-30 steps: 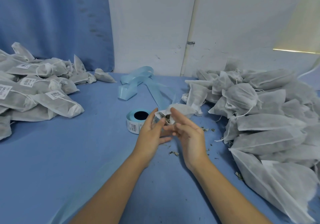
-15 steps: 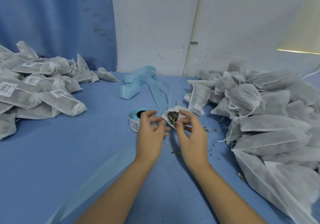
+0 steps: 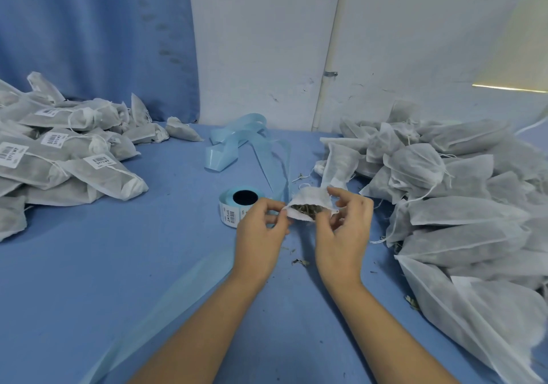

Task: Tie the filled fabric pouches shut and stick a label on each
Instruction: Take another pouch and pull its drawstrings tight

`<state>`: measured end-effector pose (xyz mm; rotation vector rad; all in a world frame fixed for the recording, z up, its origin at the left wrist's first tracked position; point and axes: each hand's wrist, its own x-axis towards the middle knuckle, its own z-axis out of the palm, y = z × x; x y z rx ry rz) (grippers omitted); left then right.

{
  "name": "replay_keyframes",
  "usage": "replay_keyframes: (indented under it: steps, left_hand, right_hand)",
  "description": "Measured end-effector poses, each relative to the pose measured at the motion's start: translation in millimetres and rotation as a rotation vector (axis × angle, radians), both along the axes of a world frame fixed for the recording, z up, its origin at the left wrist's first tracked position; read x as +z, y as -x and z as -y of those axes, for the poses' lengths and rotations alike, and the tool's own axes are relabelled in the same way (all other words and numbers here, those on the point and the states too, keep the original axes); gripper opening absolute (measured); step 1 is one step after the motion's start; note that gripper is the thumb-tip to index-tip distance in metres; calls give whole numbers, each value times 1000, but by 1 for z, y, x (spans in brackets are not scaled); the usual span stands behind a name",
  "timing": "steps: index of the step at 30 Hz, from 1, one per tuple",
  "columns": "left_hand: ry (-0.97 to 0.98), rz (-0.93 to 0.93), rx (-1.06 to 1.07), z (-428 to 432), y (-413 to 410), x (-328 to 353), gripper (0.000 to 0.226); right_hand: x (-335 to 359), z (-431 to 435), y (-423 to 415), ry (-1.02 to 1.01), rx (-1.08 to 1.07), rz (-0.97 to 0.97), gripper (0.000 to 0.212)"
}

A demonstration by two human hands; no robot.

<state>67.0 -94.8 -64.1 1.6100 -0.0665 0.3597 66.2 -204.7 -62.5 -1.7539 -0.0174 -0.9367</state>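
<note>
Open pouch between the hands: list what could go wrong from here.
1. The pouch gapes at its mouth, showing dried filling. The left hand and right hand pinch only its rim, so tipping it may spill filling, as the crumbs on the table suggest.
2. The label roll sits right beside the left hand, so a sideways pull to close the pouch could knock it.

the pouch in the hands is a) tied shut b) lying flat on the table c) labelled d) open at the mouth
d: the left hand and right hand pinch the rim of the pouch, and dried leaves show in its gaping mouth.
</note>
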Motion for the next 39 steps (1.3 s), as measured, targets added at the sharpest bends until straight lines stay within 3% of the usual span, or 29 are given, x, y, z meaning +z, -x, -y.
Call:
replay_keyframes:
  steps: [9,13,16,24,28,35,39]
  left_hand:
    - [-72,117,55,1,4,2,21]
    - [-103,159,97,1,3,0,15]
    - [-131,182,98,3,4,0,25]
    - [-218,16,22,-1,-4,-6,29]
    - [-242,-81,-69,-3,-6,-4,34]
    - [-87,84,56,-1,0,1,54]
    - [-97,152,105,-1,-1,1,41]
  right_hand:
    - [-7,0,-4,-83,225,-63,47]
    - [-5,-1,-4,-71,270,-27,55]
    - [-5,0,-3,-70,275,17,57]
    - [0,1,-2,-225,189,47,44]
    - [1,-4,1,-187,236,52,41]
    - [-5,-5,-2,-237,486,-208,38]
    - [-2,-1,-3,-395,638,-254,50]
